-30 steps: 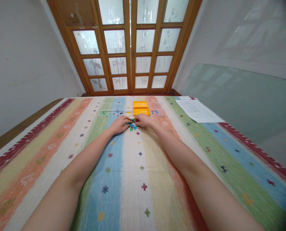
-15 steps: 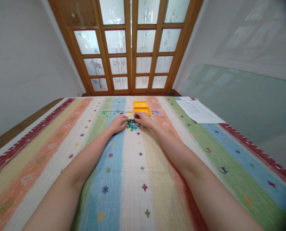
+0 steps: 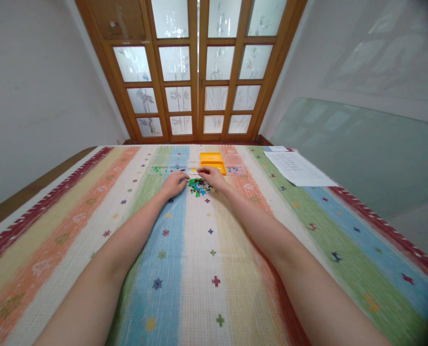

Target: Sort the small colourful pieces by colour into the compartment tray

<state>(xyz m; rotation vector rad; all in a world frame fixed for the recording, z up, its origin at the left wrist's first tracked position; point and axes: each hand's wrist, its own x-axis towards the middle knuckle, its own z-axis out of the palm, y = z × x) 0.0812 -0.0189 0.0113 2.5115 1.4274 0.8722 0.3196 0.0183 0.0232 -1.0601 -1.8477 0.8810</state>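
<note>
A small heap of tiny coloured pieces [image 3: 198,188], mostly green, blue and dark red, lies on the striped tablecloth [image 3: 199,240]. My left hand [image 3: 175,184] is at the heap's left edge, its fingers bent in toward the thumb. Over the heap's upper right side, my right hand [image 3: 213,178] has its fingertips drawn together, pointing left. Whatever either hand pinches is too small to make out. Just beyond the hands is an open orange-yellow box [image 3: 211,157], its near edge close to my right hand.
Clear shallow trays flank the box; green pieces [image 3: 158,170] lie to the left, blue and red pieces [image 3: 232,169] to the right. A few yellow pieces [image 3: 194,170] sit between. White paper sheets [image 3: 296,168] lie at the far right. Glazed wooden doors [image 3: 198,96] stand behind.
My right hand has shifted slightly left and away from me, off the heap. My left hand has drawn back a little to the left, so more of the heap shows.
</note>
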